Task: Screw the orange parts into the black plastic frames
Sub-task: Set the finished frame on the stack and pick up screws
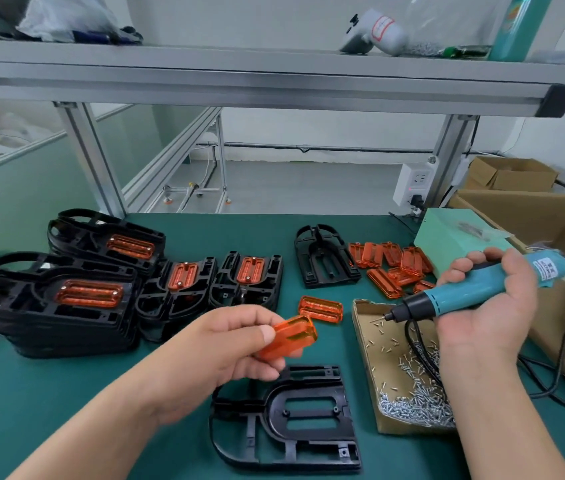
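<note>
A green table (31, 393) is stretching across the foreground. A metal shelf (274, 84) is spanning above it, carrying a crumpled plastic bag (66, 15) at the left, a white bottle (383, 32) lying on its side toward the right and a teal cylinder (513, 26) standing near it. A white power strip (412, 183) is hanging on the right post. A pale green box (454, 237) is sitting at the table's right edge, beside open cardboard boxes (513, 173)

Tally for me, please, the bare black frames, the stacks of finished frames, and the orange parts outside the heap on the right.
Bare black frames: 2
Stacks of finished frames: 4
Orange parts outside the heap: 2, one held in the left hand, one on the mat
Total: 8
</note>
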{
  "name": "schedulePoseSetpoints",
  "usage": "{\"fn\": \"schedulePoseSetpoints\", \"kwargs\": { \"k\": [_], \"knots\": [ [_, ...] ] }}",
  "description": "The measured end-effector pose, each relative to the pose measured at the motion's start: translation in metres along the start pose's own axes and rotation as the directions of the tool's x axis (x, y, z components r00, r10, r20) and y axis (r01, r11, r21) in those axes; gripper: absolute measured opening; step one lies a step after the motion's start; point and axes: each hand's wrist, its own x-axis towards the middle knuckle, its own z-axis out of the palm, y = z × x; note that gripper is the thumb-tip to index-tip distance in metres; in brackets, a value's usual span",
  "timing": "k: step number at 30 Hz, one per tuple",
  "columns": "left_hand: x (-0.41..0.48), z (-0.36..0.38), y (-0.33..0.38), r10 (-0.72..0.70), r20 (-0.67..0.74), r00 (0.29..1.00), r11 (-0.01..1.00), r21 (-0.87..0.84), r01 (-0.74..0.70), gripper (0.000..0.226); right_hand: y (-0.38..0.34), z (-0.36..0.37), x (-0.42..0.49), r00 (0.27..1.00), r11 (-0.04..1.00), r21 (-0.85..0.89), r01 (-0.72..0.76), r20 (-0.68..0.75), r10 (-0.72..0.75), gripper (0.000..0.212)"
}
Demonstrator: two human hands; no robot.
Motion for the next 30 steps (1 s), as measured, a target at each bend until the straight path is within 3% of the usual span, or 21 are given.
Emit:
{"fn": "schedulePoseSetpoints", "kwargs": {
  "k": [3,5,11,15,17,18,19,20,21,22,23,25,30],
  "knots": [
    [-0.013,-0.003,-0.003,-0.014,0.079,0.997,0.965,-0.261,0.034,0.033,0.003,0.001,-0.003,1.0,1.0,-0.011,-0.005,0.02,0.006,0.01],
    [-0.018,-0.003,-0.004,-0.022,0.086,0.996,0.938,-0.342,0.05,0.035,0.004,0.0,-0.005,0.999,1.0,-0.026,-0.008,0.041,0.009,0.01],
    [-0.025,-0.006,-0.005,-0.03,0.097,0.995,0.886,-0.458,0.071,0.037,0.012,0.004,-0.014,0.993,0.998,-0.054,-0.029,0.109,0.034,0.013],
    [-0.028,-0.002,-0.004,-0.028,0.113,0.993,0.881,-0.467,0.078,0.019,0.018,0.007,-0.026,0.984,0.994,-0.091,-0.053,0.163,0.068,0.014],
    [-0.027,0.003,-0.005,-0.018,0.046,0.999,0.961,-0.276,0.03,0.017,0.02,0.01,-0.031,0.979,0.991,-0.113,-0.07,0.185,0.09,0.014],
    [-0.027,0.006,-0.008,0.013,-0.042,0.999,0.999,-0.042,-0.014,0.019,0.021,0.011,-0.034,0.976,0.99,-0.122,-0.077,0.194,0.1,0.014],
    [-0.028,0.01,-0.012,0.077,-0.138,0.987,0.966,0.255,-0.039,0.02,0.022,0.012,-0.036,0.974,0.988,-0.131,-0.083,0.198,0.108,0.014],
    [-0.029,0.014,-0.016,0.181,-0.186,0.966,0.839,0.541,-0.053,0.025,0.023,0.013,-0.037,0.974,0.986,-0.138,-0.088,0.198,0.115,0.014],
    [-0.029,0.018,-0.019,0.285,-0.144,0.948,0.668,0.739,-0.089,0.028,0.023,0.013,-0.038,0.973,0.985,-0.143,-0.093,0.197,0.12,0.014],
    [-0.028,0.022,-0.021,0.357,-0.06,0.932,0.528,0.836,-0.148,0.03,0.023,0.014,-0.039,0.972,0.985,-0.146,-0.096,0.199,0.124,0.013],
    [-0.028,0.025,-0.023,0.377,0.012,0.926,0.469,0.86,-0.202,0.032,0.022,0.014,-0.039,0.971,0.984,-0.146,-0.099,0.201,0.127,0.013],
    [-0.026,0.031,-0.027,0.37,0.074,0.926,0.457,0.853,-0.251,0.036,0.022,0.014,-0.039,0.97,0.985,-0.14,-0.103,0.207,0.131,0.013],
    [-0.025,0.035,-0.03,0.361,0.067,0.93,0.449,0.862,-0.236,0.039,0.021,0.014,-0.04,0.969,0.984,-0.141,-0.11,0.203,0.138,0.012]
  ]
}}
